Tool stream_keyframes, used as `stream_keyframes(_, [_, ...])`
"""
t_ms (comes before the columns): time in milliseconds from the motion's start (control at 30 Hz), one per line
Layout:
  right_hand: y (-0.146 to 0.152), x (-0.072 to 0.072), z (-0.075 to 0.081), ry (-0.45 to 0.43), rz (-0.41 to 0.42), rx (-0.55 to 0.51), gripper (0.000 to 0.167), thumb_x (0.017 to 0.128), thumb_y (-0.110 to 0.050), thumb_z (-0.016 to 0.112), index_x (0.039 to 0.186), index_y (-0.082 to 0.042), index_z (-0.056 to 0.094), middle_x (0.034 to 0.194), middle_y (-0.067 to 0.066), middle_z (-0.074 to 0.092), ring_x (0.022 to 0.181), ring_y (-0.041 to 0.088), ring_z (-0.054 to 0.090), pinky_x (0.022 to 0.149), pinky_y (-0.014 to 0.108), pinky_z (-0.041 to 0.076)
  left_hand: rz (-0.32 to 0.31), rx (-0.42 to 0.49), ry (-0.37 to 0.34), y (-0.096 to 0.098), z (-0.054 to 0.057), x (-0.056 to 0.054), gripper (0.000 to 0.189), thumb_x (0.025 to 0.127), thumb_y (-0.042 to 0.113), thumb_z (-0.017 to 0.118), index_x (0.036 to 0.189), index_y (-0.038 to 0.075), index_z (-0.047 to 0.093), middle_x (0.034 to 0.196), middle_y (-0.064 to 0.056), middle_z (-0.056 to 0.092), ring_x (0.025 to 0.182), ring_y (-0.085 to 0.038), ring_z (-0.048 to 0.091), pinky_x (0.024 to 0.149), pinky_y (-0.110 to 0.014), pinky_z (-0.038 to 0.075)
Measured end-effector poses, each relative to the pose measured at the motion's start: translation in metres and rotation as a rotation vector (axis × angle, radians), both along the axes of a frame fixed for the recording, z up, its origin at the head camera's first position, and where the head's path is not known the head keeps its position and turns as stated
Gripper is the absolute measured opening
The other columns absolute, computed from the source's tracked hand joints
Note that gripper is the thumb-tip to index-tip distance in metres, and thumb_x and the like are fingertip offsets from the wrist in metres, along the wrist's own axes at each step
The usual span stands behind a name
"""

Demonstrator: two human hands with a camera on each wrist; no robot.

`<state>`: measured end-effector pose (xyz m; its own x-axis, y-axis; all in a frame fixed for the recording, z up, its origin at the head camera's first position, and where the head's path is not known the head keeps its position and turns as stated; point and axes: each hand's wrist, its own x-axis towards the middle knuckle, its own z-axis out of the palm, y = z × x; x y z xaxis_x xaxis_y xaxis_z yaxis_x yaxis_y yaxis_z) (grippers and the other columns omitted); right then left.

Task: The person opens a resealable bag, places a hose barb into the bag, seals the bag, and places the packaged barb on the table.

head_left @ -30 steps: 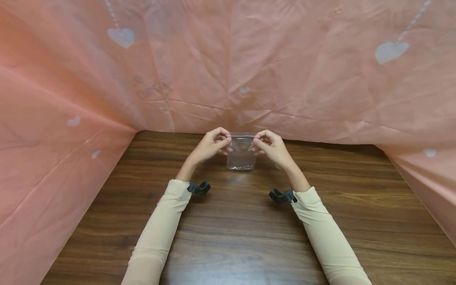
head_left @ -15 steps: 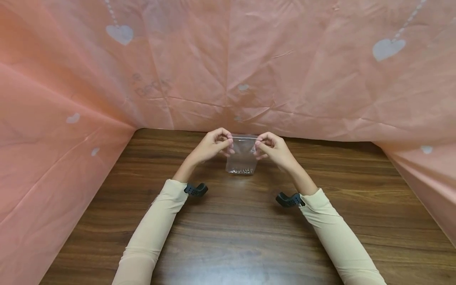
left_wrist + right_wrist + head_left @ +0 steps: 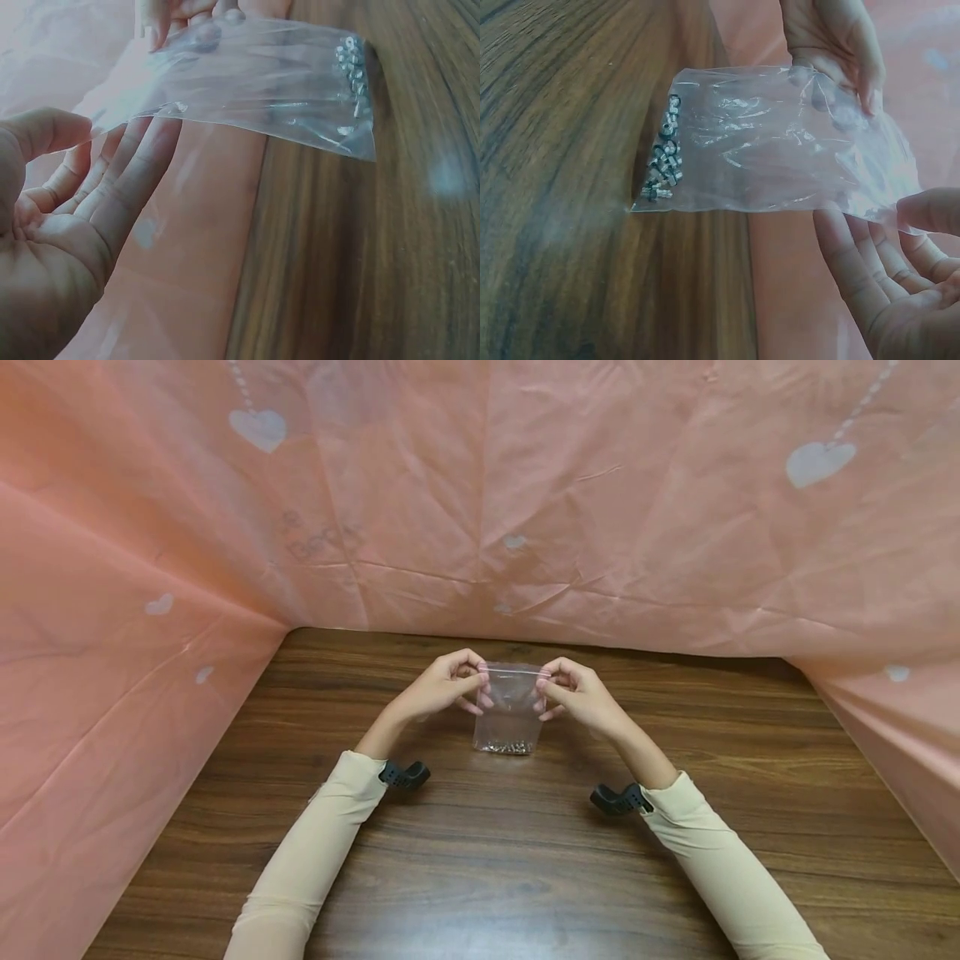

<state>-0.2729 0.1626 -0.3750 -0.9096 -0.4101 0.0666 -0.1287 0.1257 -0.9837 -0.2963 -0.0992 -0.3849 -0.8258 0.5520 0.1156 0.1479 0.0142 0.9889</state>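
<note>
A clear plastic zip bag (image 3: 510, 710) hangs upright between both hands near the back of the table. Along its bottom lie several small shiny metal fittings (image 3: 664, 154), some with dark rings. My left hand (image 3: 446, 683) pinches the bag's upper left corner between thumb and fingers. At the opposite upper corner, my right hand (image 3: 577, 693) pinches the film the same way. The zip strip runs straight across between the two grips. In the left wrist view, the other fingers of the left hand (image 3: 82, 202) lie behind the film.
A brown wood-grain table (image 3: 480, 860) spreads under the forearms. Pink cloth (image 3: 630, 510) with white hearts hangs behind it and down both sides. Each wrist carries a black strap mount, the left mount (image 3: 405, 775) and the right mount (image 3: 618, 799).
Both hands have come slightly nearer the body with the bag, which sits lower in the head view. The forearms have spread a little apart. Both grips stay on the corners.
</note>
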Motion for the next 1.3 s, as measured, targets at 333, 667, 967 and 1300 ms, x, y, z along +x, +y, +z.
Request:
stream_keyframes(333, [-0.003,-0.012,-0.008,0.023,-0.019,0.017,0.019,0.102,-0.004,0.054,0.114,0.011,0.05,0.087,0.008,0.068,0.074,0.014,0.07,0.068,0.038,0.062,0.059,0.044,-0.054,0.0,-0.012,-0.013,0.013,0.101,0.003,0.055,0.112,-0.005,0.053,0.088,-0.01,0.065,0.077,-0.02,0.074,0.072,-0.046,0.062])
stream_keyframes(667, [-0.006,-0.033,-0.009,0.028,-0.065,0.029,0.019,0.099,-0.002,0.058,0.112,0.012,0.054,0.086,0.005,0.068,0.072,0.014,0.069,0.067,0.037,0.062,0.127,0.057,-0.063,-0.001,-0.014,-0.033,0.013,0.098,-0.001,0.059,0.11,-0.003,0.056,0.087,-0.005,0.068,0.076,-0.018,0.074,0.068,-0.041,0.062])
stream_keyframes(967, [-0.007,-0.048,-0.013,-0.041,-0.09,0.077,0.021,0.099,-0.005,0.061,0.112,0.011,0.055,0.085,0.005,0.067,0.072,0.013,0.068,0.071,0.038,0.061,0.162,0.026,-0.127,-0.003,-0.017,-0.047,0.01,0.099,0.001,0.06,0.108,0.002,0.056,0.091,-0.004,0.068,0.078,-0.016,0.073,0.067,-0.037,0.062])
stream_keyframes(1300, [-0.008,-0.061,-0.022,-0.063,-0.107,0.128,0.024,0.099,-0.006,0.062,0.115,0.01,0.058,0.088,0.004,0.067,0.072,0.014,0.067,0.075,0.045,0.061,0.2,0.014,-0.212,0.001,-0.03,-0.06,0.016,0.097,-0.001,0.06,0.112,-0.001,0.057,0.094,-0.003,0.064,0.079,-0.012,0.067,0.066,-0.035,0.062])
